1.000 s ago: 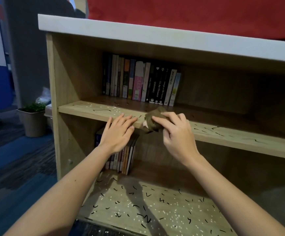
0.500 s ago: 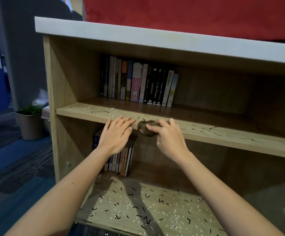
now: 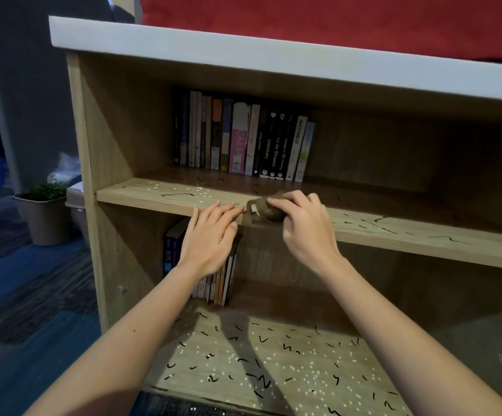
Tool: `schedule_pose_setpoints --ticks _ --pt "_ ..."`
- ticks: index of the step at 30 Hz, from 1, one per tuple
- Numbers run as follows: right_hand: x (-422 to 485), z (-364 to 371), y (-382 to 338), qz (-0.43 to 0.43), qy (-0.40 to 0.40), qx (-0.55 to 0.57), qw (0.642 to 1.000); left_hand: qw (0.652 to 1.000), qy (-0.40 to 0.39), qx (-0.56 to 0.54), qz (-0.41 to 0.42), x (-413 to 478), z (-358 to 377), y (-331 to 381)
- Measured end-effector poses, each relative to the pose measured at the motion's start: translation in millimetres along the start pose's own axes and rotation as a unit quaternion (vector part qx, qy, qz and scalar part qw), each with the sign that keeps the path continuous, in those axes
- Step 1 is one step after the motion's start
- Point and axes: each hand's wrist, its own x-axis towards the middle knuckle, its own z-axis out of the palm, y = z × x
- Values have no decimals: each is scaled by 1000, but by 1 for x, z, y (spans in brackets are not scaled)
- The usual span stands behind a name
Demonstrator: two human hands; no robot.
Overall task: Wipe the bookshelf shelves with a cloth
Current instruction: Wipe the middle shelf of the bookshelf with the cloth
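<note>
On the upper row of books (image 3: 243, 136), a white spine (image 3: 295, 147) reads "INVESTING101"; two black spines to its 9 o'clock read "Go the Distance" and "Unbirthday". Other titles there are too small to read. Below the shelf (image 3: 393, 232), a blue book (image 3: 170, 250) shows "IELTS".

The cloth (image 3: 266, 210), brown and bunched into a wad with a small pale tag at its 9 o'clock end, sits at the front edge of the shelf. The right hand (image 3: 306, 232) grips it from above, fingers curled over the wad, which pokes out at the hand's 10 o'clock. The left hand (image 3: 210, 238) lies relaxed and flat, fingers straight, tips on the shelf edge; the cloth is just beside them at 3 o'clock. Black squiggles and white specks litter the shelf and the bottom board (image 3: 273, 364).
</note>
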Motion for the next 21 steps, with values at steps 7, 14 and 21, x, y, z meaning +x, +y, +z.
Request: schedule_pose_setpoints --ticks 7,14,21 --pt "-9 1 0 5 30 -16 999 994 104 28 20 1 16 -5" --pt "-9 -1 -2 -2 62 -8 998 987 160 -10 31 5 22 -2" --pt "7 -6 -3 -33 29 23 999 989 142 16 23 3 10 4"
